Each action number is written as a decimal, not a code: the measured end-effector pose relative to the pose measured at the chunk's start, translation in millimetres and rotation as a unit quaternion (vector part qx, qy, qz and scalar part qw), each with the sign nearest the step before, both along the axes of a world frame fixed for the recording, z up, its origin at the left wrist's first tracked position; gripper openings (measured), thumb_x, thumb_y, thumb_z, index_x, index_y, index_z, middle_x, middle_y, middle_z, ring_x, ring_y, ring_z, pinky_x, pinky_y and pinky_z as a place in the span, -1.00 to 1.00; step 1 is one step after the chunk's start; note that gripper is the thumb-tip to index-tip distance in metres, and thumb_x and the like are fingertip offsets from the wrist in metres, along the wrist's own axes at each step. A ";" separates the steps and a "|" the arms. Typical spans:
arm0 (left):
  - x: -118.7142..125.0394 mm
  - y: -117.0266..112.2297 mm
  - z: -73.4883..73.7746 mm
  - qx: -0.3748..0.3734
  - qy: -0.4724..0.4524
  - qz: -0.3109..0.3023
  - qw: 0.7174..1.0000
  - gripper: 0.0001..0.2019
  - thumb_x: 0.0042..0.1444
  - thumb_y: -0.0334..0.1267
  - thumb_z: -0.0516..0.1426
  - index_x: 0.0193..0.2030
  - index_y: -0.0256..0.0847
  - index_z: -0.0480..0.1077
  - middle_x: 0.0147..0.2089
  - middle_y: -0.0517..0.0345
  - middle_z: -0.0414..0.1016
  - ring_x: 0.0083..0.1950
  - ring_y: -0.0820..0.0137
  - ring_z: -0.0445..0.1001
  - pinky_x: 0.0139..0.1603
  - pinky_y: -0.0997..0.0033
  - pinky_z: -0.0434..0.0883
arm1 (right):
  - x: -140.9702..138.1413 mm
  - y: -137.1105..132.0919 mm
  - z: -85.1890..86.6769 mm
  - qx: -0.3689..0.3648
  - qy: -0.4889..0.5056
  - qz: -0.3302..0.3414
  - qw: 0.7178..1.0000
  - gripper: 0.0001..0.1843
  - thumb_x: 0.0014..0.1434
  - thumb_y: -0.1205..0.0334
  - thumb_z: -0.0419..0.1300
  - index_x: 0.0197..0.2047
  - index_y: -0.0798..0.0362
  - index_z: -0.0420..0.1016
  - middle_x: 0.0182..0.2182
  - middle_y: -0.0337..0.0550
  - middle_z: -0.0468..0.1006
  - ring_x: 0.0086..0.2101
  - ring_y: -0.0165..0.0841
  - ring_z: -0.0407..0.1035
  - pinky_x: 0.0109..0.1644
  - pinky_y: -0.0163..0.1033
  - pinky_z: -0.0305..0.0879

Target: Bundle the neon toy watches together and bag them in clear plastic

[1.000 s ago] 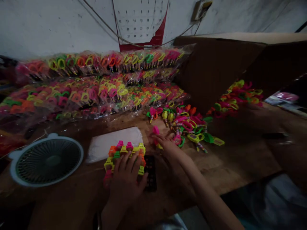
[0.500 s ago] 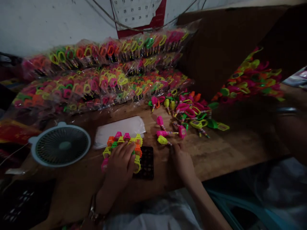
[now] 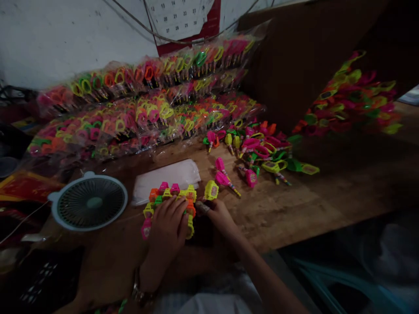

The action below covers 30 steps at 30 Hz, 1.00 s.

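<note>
My left hand lies with its fingers stretched over a cluster of toy watches in yellow, pink, orange and green. Some of them are hidden under the palm. The black tray beside them is mostly lost in shadow. Just to the right, my right hand is closed on a yellow toy watch, its face tilted up. The grip on its striped stick is partly hidden by the fingers. Near that hand lie loose pink toy watches with striped sticks, and another pink one farther right.
A round blue fan lies at the left. White plastic sheets are behind my left hand. Bagged toys are stacked against the wall. A loose pile sits right of centre, and more toys spill near a cardboard box.
My right hand has moved left, bringing the yellow toy watch from among the loose pink ones to the edge of the cluster. My left hand stays on the cluster.
</note>
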State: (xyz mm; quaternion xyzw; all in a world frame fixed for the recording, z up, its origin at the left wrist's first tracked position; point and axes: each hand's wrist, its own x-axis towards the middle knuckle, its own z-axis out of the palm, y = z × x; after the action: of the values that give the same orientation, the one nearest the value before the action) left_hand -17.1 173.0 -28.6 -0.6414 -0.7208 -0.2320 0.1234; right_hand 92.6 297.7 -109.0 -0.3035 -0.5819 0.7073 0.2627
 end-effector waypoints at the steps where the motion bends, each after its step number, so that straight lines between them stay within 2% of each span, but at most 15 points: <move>1: 0.2 0.2 0.5 0.002 0.002 0.000 1.000 -0.69 0.22 -0.33 0.00 0.09 -0.22 0.32 0.11 0.03 0.44 0.20 0.23 0.30 0.20 0.08 0.25 | -3.6 -0.3 0.1 0.026 -0.011 -0.012 1.000 -0.74 -0.03 0.09 0.23 -0.33 0.11 0.52 -0.44 -0.16 0.58 -0.45 -0.30 0.41 -0.36 -0.24 0.37; 5: 1.2 1.0 2.9 0.003 0.007 -0.001 1.000 -0.69 0.22 -0.34 0.01 0.10 -0.22 0.31 0.10 0.04 0.44 0.19 0.22 0.32 0.18 0.08 0.25 | -6.5 1.9 3.6 0.180 -0.088 -0.047 0.979 -0.83 -0.05 0.29 0.21 -0.33 0.05 0.56 -0.36 -0.13 0.62 -0.34 -0.20 0.46 -0.24 -0.18 0.38; 9: -0.3 1.5 1.7 -0.003 0.008 -0.008 1.000 -0.68 0.21 -0.36 0.01 0.10 -0.23 0.30 0.10 0.04 0.45 0.19 0.22 0.31 0.18 0.09 0.24 | -5.9 -3.1 3.8 0.275 -0.100 -0.032 0.956 -0.81 -0.02 0.39 0.16 -0.32 0.05 0.56 -0.28 -0.07 0.61 -0.25 -0.19 0.47 -0.16 -0.17 0.38; 14: -4.4 3.6 -2.9 0.005 0.021 -0.005 1.000 -0.64 0.18 -0.32 0.05 0.13 -0.24 0.27 0.12 0.06 0.44 0.19 0.22 0.30 0.16 0.12 0.23 | -13.2 -15.2 -1.9 0.331 -0.118 -0.015 0.936 -0.68 -0.02 0.53 0.06 -0.26 0.08 0.54 -0.22 -0.02 0.56 -0.21 -0.26 0.45 -0.10 -0.20 0.37; 18: -3.7 4.3 -1.8 0.003 0.017 0.000 1.000 -0.65 0.20 -0.31 0.04 0.13 -0.25 0.26 0.12 0.04 0.43 0.19 0.21 0.29 0.16 0.12 0.23 | -2.2 4.9 10.6 0.348 -0.136 0.053 0.926 -0.70 0.01 0.49 0.12 -0.20 0.08 0.53 -0.22 -0.06 0.54 -0.25 -0.29 0.44 -0.13 -0.23 0.37; 19: -3.0 4.1 -1.5 0.004 0.015 0.001 1.000 -0.65 0.20 -0.31 0.03 0.14 -0.25 0.26 0.13 0.03 0.42 0.20 0.21 0.29 0.16 0.12 0.23 | 4.0 14.0 15.9 0.358 -0.162 0.045 0.918 -0.69 0.01 0.47 0.14 -0.15 0.09 0.52 -0.20 -0.05 0.53 -0.25 -0.28 0.43 -0.14 -0.24 0.36; 20: -2.2 3.8 -1.6 0.006 0.015 0.001 1.000 -0.65 0.21 -0.32 0.02 0.14 -0.25 0.25 0.12 0.03 0.43 0.20 0.21 0.29 0.17 0.12 0.23 | 10.7 23.4 21.2 0.373 -0.210 0.010 0.904 -0.67 0.03 0.46 0.14 -0.10 0.10 0.50 -0.16 -0.01 0.51 -0.23 -0.26 0.42 -0.13 -0.22 0.36; 21: -1.5 3.7 -2.0 0.010 0.014 0.002 1.000 -0.65 0.21 -0.33 0.01 0.14 -0.24 0.25 0.12 0.03 0.43 0.19 0.21 0.29 0.17 0.12 0.23 | 17.6 32.4 26.0 0.389 -0.277 -0.043 0.877 -0.66 0.05 0.45 0.14 -0.07 0.13 0.48 -0.13 0.05 0.49 -0.20 -0.22 0.41 -0.12 -0.19 0.34; 23: -0.4 4.3 -3.7 0.013 0.012 0.007 1.000 -0.65 0.21 -0.34 0.00 0.14 -0.24 0.25 0.12 0.03 0.43 0.19 0.21 0.29 0.18 0.11 0.23 | 30.0 46.7 32.1 0.408 -0.424 -0.138 0.797 -0.70 0.10 0.45 0.08 -0.08 0.21 0.47 -0.12 0.20 0.44 -0.15 -0.12 0.37 -0.10 -0.11 0.31; 24: -0.1 5.4 -4.4 0.011 0.010 0.012 1.000 -0.65 0.22 -0.34 -0.01 0.14 -0.25 0.26 0.12 0.03 0.43 0.20 0.21 0.28 0.19 0.10 0.22 | 35.1 51.4 33.1 0.411 -0.476 -0.153 0.762 -0.71 0.12 0.46 0.04 -0.11 0.23 0.48 -0.15 0.24 0.44 -0.14 -0.08 0.36 -0.11 -0.09 0.30; 25: -0.2 7.1 -4.5 0.009 0.008 0.018 1.000 -0.65 0.22 -0.35 -0.02 0.14 -0.25 0.26 0.12 0.03 0.43 0.20 0.21 0.28 0.19 0.10 0.22 | 39.4 54.3 32.8 0.414 -0.504 -0.150 0.743 -0.72 0.14 0.47 0.01 -0.15 0.25 0.49 -0.17 0.26 0.44 -0.15 -0.07 0.36 -0.12 -0.08 0.29; 26: -0.5 9.5 -3.8 0.004 0.007 0.024 1.000 -0.65 0.22 -0.35 -0.03 0.15 -0.26 0.26 0.12 0.02 0.42 0.20 0.20 0.27 0.20 0.09 0.21 | 43.1 55.6 31.4 0.415 -0.504 -0.138 0.745 -0.71 0.14 0.48 -0.02 -0.17 0.24 0.49 -0.19 0.25 0.44 -0.16 -0.08 0.36 -0.13 -0.09 0.29; 27: -1.3 12.6 -2.1 -0.001 0.007 0.028 1.000 -0.64 0.22 -0.35 -0.04 0.15 -0.27 0.25 0.13 0.02 0.41 0.20 0.20 0.26 0.21 0.08 0.20 | 46.0 55.2 29.2 0.414 -0.479 -0.131 0.763 -0.71 0.14 0.48 -0.03 -0.19 0.23 0.49 -0.20 0.22 0.45 -0.18 -0.11 0.37 -0.14 -0.11 0.28; 30: -5.7 26.5 9.0 -0.038 0.012 0.003 0.999 -0.59 0.19 -0.37 -0.05 0.20 -0.24 0.22 0.20 0.06 0.35 0.24 0.17 0.20 0.26 0.00 0.12 | 49.1 44.8 20.7 0.342 -0.336 -0.140 0.866 -0.82 0.12 0.35 0.06 -0.24 0.15 0.46 -0.29 0.05 0.51 -0.28 -0.21 0.40 -0.20 -0.19 0.31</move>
State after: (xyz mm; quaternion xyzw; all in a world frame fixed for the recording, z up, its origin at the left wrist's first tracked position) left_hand -22.9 199.5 -19.6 -0.6462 -0.7295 -0.1963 0.1081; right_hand 141.7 342.5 -88.3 -0.4921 -0.7918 0.2746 0.2355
